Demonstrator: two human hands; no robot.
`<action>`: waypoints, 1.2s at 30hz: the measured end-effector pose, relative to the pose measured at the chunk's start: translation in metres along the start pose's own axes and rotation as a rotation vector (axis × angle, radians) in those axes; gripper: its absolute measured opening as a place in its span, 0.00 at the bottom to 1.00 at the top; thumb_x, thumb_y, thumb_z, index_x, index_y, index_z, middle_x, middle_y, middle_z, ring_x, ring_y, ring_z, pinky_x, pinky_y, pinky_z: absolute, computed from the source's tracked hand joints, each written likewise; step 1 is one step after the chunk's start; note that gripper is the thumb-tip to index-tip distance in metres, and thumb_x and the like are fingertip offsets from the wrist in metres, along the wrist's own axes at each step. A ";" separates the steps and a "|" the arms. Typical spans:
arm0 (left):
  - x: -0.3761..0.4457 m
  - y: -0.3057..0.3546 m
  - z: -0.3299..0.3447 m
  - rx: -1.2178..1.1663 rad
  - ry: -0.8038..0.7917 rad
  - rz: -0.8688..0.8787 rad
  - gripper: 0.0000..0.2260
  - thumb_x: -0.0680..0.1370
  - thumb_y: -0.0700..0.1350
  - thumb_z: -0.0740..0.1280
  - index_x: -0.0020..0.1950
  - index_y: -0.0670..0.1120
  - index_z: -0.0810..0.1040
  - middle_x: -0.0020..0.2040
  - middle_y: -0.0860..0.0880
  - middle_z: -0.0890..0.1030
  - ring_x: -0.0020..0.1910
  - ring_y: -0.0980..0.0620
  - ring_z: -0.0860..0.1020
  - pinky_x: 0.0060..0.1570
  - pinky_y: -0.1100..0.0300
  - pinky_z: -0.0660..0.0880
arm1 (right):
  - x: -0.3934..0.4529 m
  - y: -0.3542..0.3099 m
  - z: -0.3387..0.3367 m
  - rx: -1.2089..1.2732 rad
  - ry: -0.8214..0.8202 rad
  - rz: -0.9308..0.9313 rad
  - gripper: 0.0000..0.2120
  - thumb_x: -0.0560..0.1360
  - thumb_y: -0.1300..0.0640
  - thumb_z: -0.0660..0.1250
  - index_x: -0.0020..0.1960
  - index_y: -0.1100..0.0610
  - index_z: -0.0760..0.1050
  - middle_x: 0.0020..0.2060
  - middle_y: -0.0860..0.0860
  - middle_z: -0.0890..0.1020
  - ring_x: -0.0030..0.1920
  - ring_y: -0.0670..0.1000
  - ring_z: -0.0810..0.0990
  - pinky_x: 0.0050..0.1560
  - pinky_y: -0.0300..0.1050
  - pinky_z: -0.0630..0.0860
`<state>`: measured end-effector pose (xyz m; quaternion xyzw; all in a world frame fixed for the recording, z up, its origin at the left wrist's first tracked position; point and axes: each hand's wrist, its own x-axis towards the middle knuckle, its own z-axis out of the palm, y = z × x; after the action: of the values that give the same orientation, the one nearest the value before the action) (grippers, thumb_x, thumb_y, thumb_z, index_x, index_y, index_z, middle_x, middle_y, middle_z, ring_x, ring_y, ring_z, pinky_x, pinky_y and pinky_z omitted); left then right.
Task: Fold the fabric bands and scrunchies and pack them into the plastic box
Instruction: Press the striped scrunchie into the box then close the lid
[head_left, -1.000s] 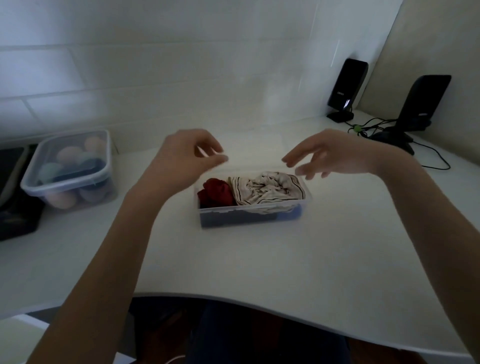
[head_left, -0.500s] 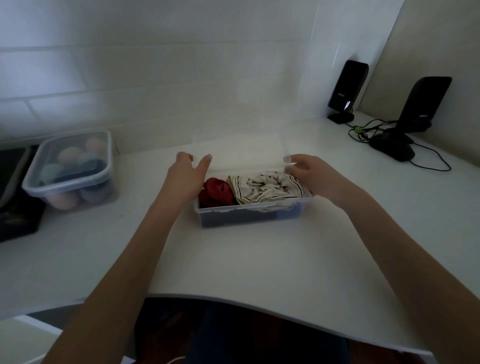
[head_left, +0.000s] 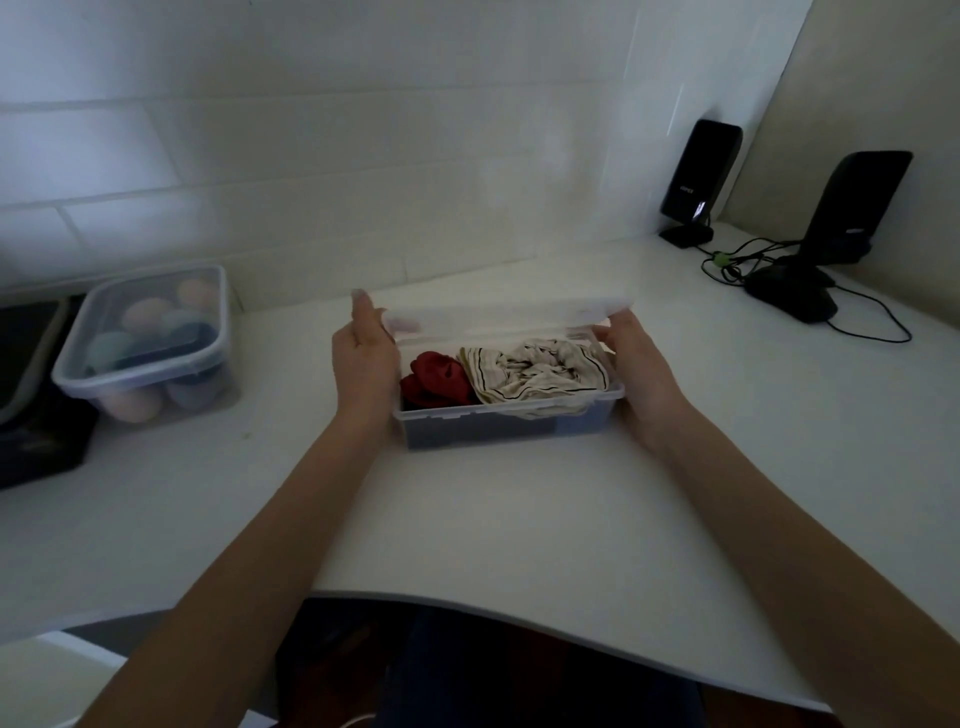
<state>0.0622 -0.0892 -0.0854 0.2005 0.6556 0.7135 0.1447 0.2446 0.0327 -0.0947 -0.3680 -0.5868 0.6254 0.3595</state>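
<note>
A clear plastic box (head_left: 506, 413) stands on the white desk. Inside lie a red scrunchie (head_left: 435, 382) at the left, a cream striped fabric band (head_left: 535, 375) at the right, and dark blue fabric (head_left: 483, 434) beneath them. The box's clear hinged lid (head_left: 498, 319) is tilted partway down over the back of the box. My left hand (head_left: 366, 364) holds the lid's left end, fingers up along the box's left side. My right hand (head_left: 636, 366) holds the lid's right end beside the box's right wall.
A lidded clear container (head_left: 148, 345) of pastel round items sits at the left, next to a dark object (head_left: 31, 395). Two black speakers (head_left: 698, 179) (head_left: 852, 208), a black mouse (head_left: 792, 299) and cables occupy the back right. The desk's curved front edge (head_left: 467, 603) is near me.
Both hands came down from above the box to its two ends and took hold of the lid, which has swung from upright down toward the box.
</note>
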 end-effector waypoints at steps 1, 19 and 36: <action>0.001 0.000 0.000 -0.022 -0.003 -0.011 0.25 0.82 0.54 0.52 0.26 0.49 0.70 0.22 0.52 0.70 0.23 0.55 0.67 0.29 0.61 0.65 | 0.002 -0.001 -0.001 0.048 0.008 0.078 0.24 0.77 0.36 0.52 0.48 0.52 0.79 0.48 0.53 0.84 0.51 0.58 0.82 0.54 0.53 0.77; 0.001 0.009 -0.026 0.108 -0.681 -0.187 0.15 0.73 0.40 0.69 0.58 0.46 0.77 0.51 0.47 0.81 0.39 0.58 0.82 0.37 0.66 0.78 | -0.007 -0.008 -0.007 -0.303 -0.098 -0.044 0.14 0.79 0.58 0.56 0.63 0.56 0.72 0.59 0.57 0.78 0.58 0.55 0.78 0.57 0.49 0.74; -0.008 0.009 -0.025 0.578 -0.355 0.322 0.10 0.74 0.49 0.70 0.54 0.52 0.82 0.64 0.50 0.77 0.66 0.53 0.71 0.68 0.57 0.62 | -0.025 0.001 0.003 -0.886 0.028 -0.582 0.19 0.77 0.47 0.56 0.63 0.52 0.74 0.72 0.51 0.67 0.72 0.50 0.64 0.71 0.49 0.62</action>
<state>0.0585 -0.1156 -0.0785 0.4543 0.7548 0.4665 0.0795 0.2534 0.0090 -0.0949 -0.3148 -0.8678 0.1867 0.3360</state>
